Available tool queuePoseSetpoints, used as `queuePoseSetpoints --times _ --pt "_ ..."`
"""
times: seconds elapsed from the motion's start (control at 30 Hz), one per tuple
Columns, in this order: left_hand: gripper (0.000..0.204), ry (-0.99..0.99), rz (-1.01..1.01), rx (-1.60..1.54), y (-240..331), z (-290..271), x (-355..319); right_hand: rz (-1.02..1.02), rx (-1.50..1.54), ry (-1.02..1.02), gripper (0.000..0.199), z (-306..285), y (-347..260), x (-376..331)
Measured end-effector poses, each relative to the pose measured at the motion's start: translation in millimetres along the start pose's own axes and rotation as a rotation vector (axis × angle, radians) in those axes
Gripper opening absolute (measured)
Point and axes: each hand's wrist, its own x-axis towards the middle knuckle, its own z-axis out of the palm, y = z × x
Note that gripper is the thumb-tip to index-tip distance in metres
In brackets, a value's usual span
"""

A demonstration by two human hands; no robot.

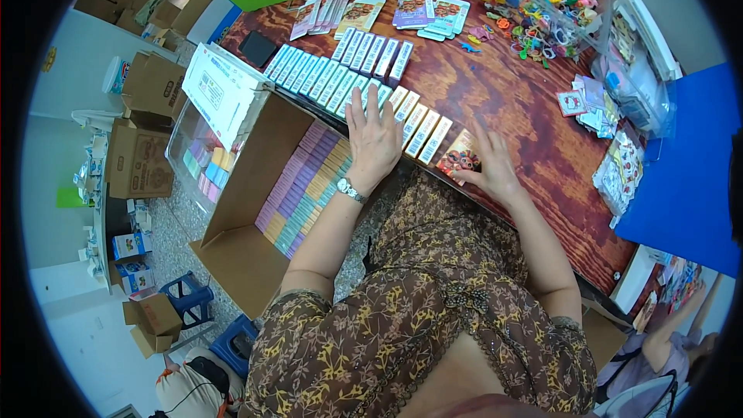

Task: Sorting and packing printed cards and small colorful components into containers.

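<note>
A long row of small boxes stands on edge along the near side of the wooden table, with pale green boxes [334,87] on the left and orange-edged boxes [422,131] on the right. My left hand [373,138] lies over the row with its fingers stretched out, touching the box tops where the two colours meet. At the row's right end, my right hand [498,169] grips a small orange box [458,156] between thumb and fingers, its printed face showing. Behind the green boxes stands a shorter row of purple boxes [375,53].
Beside my left arm, an open carton [240,213] holds stacked coloured boxes. Fanned card packs [414,9] lie at the back of the table. A clear bin of colourful trinkets [534,0] stands back right, near a blue board [685,170]. A black phone-like object [258,48] lies back left.
</note>
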Motion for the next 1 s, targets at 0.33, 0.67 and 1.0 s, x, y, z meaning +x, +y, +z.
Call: queuePoseSetpoints --times 0.33,0.67,1.0 --pt "0.048 0.005 -0.005 -0.056 -1.6 5.2 -5.2 -0.232 0.249 0.036 0.091 15.0 33.3 -9.4" --pt "0.044 0.084 0.027 -0.073 -3.5 -8.2 17.6 -0.264 0.037 0.255 0.086 36.3 7.1 14.3" --pt "0.048 -0.034 0.064 -0.02 7.5 5.3 5.0 0.288 1.102 0.187 0.062 71.8 -15.6 -22.4"
